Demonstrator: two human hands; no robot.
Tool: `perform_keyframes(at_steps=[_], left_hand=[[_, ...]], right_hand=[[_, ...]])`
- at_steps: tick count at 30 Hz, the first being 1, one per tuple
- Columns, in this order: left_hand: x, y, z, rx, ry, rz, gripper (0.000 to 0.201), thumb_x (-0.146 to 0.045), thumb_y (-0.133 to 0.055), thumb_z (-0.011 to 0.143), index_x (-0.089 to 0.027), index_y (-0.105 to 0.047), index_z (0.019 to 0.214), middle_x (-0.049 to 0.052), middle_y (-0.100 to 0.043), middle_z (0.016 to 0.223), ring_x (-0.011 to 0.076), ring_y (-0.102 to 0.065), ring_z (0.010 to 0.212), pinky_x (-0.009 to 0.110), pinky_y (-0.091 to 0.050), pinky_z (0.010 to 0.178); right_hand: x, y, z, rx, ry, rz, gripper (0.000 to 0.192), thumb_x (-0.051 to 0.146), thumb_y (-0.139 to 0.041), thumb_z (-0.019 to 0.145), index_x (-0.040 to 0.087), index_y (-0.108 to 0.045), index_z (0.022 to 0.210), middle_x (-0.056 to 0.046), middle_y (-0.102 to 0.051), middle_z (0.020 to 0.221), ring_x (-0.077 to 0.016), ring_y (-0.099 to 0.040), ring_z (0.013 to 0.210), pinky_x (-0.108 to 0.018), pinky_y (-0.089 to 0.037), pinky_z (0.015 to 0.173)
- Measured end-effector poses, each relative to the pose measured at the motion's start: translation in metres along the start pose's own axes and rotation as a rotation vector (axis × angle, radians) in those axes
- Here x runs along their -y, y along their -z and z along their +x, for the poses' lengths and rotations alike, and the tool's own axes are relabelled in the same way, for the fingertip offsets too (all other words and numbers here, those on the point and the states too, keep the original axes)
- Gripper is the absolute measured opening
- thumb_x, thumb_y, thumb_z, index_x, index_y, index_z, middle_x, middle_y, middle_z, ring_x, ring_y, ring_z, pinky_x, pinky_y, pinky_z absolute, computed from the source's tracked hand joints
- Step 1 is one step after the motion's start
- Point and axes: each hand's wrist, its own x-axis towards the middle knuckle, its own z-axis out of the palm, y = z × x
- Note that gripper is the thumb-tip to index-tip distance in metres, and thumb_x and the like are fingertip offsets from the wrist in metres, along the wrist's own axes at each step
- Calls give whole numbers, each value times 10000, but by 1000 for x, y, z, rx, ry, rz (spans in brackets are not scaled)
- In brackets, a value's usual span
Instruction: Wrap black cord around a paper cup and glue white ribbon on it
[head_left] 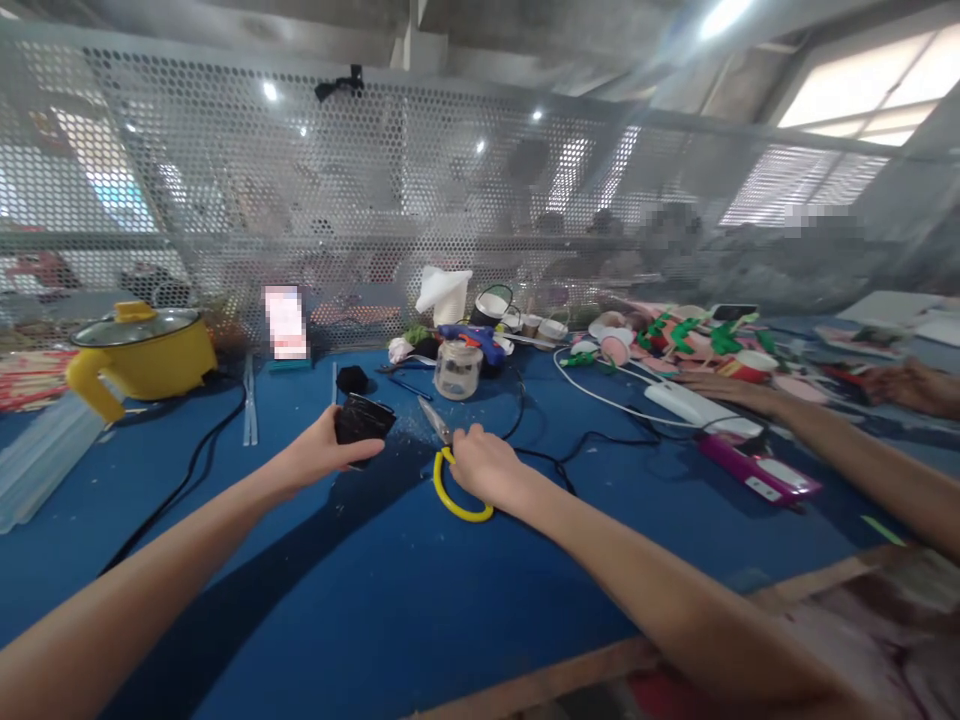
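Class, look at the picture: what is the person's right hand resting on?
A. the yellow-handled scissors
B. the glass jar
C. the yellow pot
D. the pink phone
A: the right hand lies on the yellow-handled scissors on the blue table.

yellow-handled scissors point(452, 470), black cup point(361, 419), blue table point(315, 580), yellow pot point(142, 350)

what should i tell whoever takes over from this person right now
Left hand: fingers closed around a small black cup, held just above the blue table.
Right hand: gripping the yellow-handled scissors, which lie on the table, blades pointing away.
Nearby: glass jar, glue gun, yellow pot far left.
Done: cup and scissors both in hand.
Left: no cutting visible yet.
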Motion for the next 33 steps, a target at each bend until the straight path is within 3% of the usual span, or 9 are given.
perform_keyframes(at_steps=[5, 10, 15, 19, 22, 24, 28, 31, 33], left_hand=[[11, 1, -7, -11, 47, -39, 576, -437, -690, 579, -142, -424, 996, 36, -575, 803, 179, -586, 703, 299, -461, 596], [19, 1, -15, -14, 70, -190, 545, -386, -697, 599, -143, -446, 1017, 50, -591, 865, 177, -594, 764, 299, -479, 686], [22, 2, -19, 21, 64, -359, 509, -361, -688, 627, -142, -462, 1027, 64, -577, 891, 167, -601, 734, 312, -495, 698], [23, 6, -18, 70, 93, -339, 518, -430, -639, 659, -129, -459, 1039, 53, -563, 832, 162, -602, 675, 310, -498, 656], [19, 12, -19, 49, 28, -157, 547, -514, -574, 677, -125, -469, 1047, 77, -573, 842, 202, -601, 711, 335, -500, 637], [14, 17, -20, -55, -62, 103, 614, -546, -548, 678, -125, -441, 1112, 108, -586, 887, 262, -603, 794, 375, -489, 676], [8, 23, -24, -356, -298, 719, 734, -540, -546, 681, -131, -334, 1252, 172, -540, 1083, 362, -537, 989, 459, -436, 792], [11, 24, -23, -506, -443, 936, 732, -478, -568, 692, -135, -302, 1281, 178, -520, 1104, 361, -529, 999, 462, -445, 785], [17, 25, -20, -557, -558, 992, 717, -434, -598, 684, -141, -315, 1274, 168, -530, 1078, 338, -536, 988, 448, -449, 797]], right_hand=[[1, 1, -3, 37, -53, 52, 344, 28, -503, 681, 49, -549, 1021, -260, -551, 983, -316, -587, 863, -346, -428, 626], [-4, 0, -3, 76, -84, 191, 439, 75, -579, 591, 57, -535, 1028, -237, -551, 1012, -316, -563, 908, -320, -425, 637], [-20, 3, 1, 93, -105, 438, 372, 189, -611, 572, 99, -548, 927, -155, -606, 862, -291, -570, 853, -318, -421, 638], [-34, 8, -3, 150, -124, 744, 225, 191, -547, 636, 128, -528, 851, -73, -590, 688, -194, -580, 675, -283, -434, 578], [-40, 11, -11, 251, -108, 1024, 103, 198, -447, 696, 132, -504, 751, -30, -544, 591, -108, -515, 498, -244, -427, 492], [-40, 12, -15, 281, -84, 1193, 81, 190, -455, 674, 142, -476, 735, -7, -520, 601, -73, -480, 479, -210, -410, 466], [-31, 11, -20, 274, -24, 1451, 219, 226, -568, 606, 175, -427, 765, 64, -427, 589, -26, -402, 454, -132, -315, 387], [-24, 10, -20, 370, 41, 1655, 318, 269, -642, 600, 175, -449, 835, 81, -432, 547, -16, -378, 394, -120, -267, 335], [-20, 8, -20, 406, 87, 1724, 423, 264, -689, 592, 180, -444, 927, 65, -505, 569, -44, -472, 416, -140, -351, 364]])
